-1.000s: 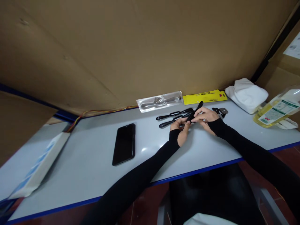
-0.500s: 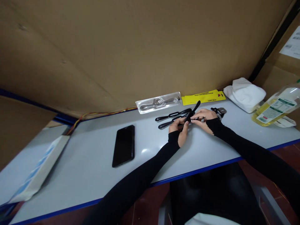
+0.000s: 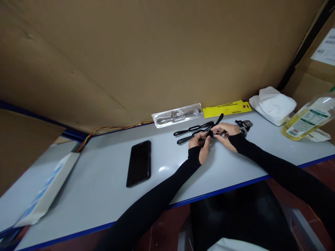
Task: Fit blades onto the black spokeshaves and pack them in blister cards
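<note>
My left hand (image 3: 200, 143) is closed around the middle of a black spokeshave body (image 3: 219, 119), tilted so that one handle points up and away. My right hand (image 3: 227, 134) has its thumb and fingers pinched at the centre of the same body, on a small part I cannot make out. Two more black spokeshave bodies (image 3: 193, 128) lie on the table just beyond and left of my left hand, the nearer one partly hidden by it. Small dark metal parts (image 3: 246, 124) lie beyond my right hand.
A clear plastic blister tray (image 3: 178, 115) and yellow printed cards (image 3: 226, 109) lie along the cardboard wall. A black phone (image 3: 139, 164) lies to the left. At the right are a white cloth bundle (image 3: 273, 104) and a bottle of yellow liquid (image 3: 306, 122). The table has a blue front edge (image 3: 217, 191).
My right hand has shifted slightly left, its fingers closer over the spokeshave's centre. My left hand keeps its hold. The view has moved very slightly.
</note>
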Demonstrator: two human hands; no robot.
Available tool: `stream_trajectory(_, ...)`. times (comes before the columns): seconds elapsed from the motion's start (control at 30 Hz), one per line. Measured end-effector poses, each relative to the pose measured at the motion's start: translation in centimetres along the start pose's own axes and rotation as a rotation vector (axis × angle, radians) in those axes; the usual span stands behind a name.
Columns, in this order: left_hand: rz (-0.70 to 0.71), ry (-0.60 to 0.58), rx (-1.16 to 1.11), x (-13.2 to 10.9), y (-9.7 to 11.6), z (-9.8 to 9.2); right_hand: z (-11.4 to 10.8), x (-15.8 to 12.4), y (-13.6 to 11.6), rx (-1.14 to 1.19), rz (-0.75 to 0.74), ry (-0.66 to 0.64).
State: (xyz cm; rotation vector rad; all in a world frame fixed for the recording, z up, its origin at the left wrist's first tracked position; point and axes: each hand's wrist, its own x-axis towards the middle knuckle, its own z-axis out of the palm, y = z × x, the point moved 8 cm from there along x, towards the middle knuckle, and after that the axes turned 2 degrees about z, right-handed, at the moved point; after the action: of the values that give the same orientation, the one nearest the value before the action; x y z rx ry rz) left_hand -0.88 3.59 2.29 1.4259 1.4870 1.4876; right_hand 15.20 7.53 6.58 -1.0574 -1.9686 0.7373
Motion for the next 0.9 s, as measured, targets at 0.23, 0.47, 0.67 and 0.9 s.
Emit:
stream_trajectory(0.23, -0.023, 0.0, -0.028, 0.3, -0.1, -0.1, -0.7, -0.5, -0.6, -0.054, 0.023, 0.088)
stream_trajectory(0.47, -0.008, -0.002, -0.02, 0.3, -0.1, -0.1, 2.4, -1.2, 3.5, 0.285, 0.485, -0.064)
stream_trajectory(0.67, 0.184, 0.002, 0.152, -0.1, 2.2, -0.5, 3.1, -0.9, 3.2, 0.636, 0.643, -0.111)
stream_trajectory(0.9, 0.464, -0.005, 0.324, -1.9, 5.4, 0.4, 4.7, -1.2, 1.6, 1.133, 0.723, -0.245)
